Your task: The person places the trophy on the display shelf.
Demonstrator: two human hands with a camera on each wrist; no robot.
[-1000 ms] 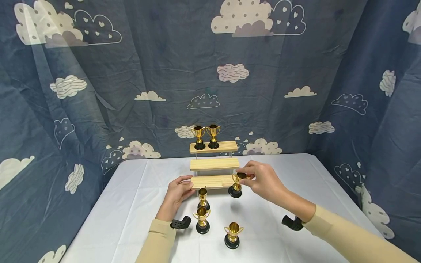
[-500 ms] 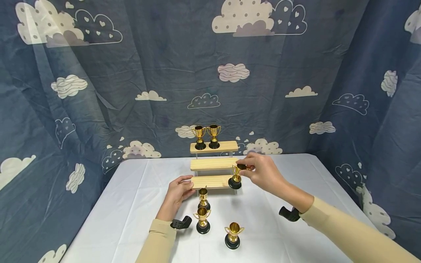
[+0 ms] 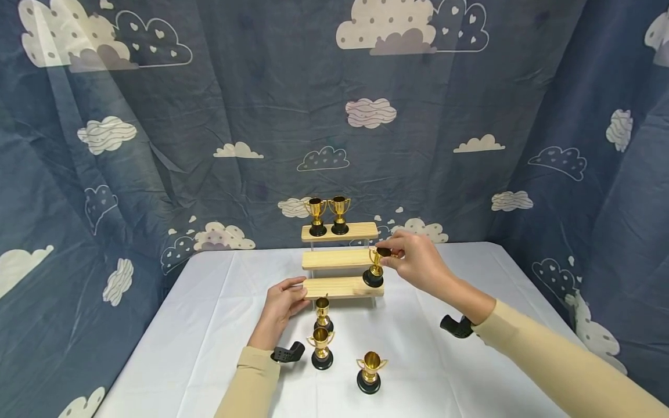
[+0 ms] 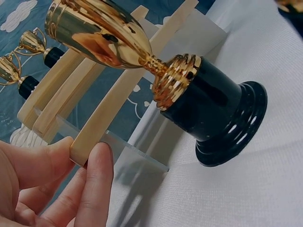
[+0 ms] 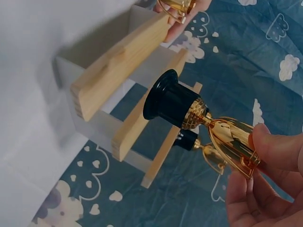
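A three-tier wooden shelf stand point(image 3: 334, 286) stands on the table. My left hand point(image 3: 281, 305) pinches the left end of its lowest board, thumb on top and fingers beneath in the left wrist view. Between thumb and fingers, my right hand point(image 3: 418, 261) holds a small gold trophy cup point(image 5: 232, 139) by its cup part. Its black base point(image 5: 173, 101) hangs free, apart from the boards in the right wrist view, near the stand's right end. Two like trophies point(image 3: 340, 216) stand side by side on the top board, left of its middle.
On the white table point(image 3: 219, 348), one trophy point(image 3: 323, 316) stands just in front of the stand's left end. Another trophy point(image 3: 321, 350) is right before it, and a third trophy point(image 3: 370, 371) stands nearer and farther right. A cloud-print curtain point(image 3: 261, 104) hangs behind.
My right hand has lifted the trophy from below the lowest board's level to about the middle board's height. My left hand keeps its hold on the lowest board.
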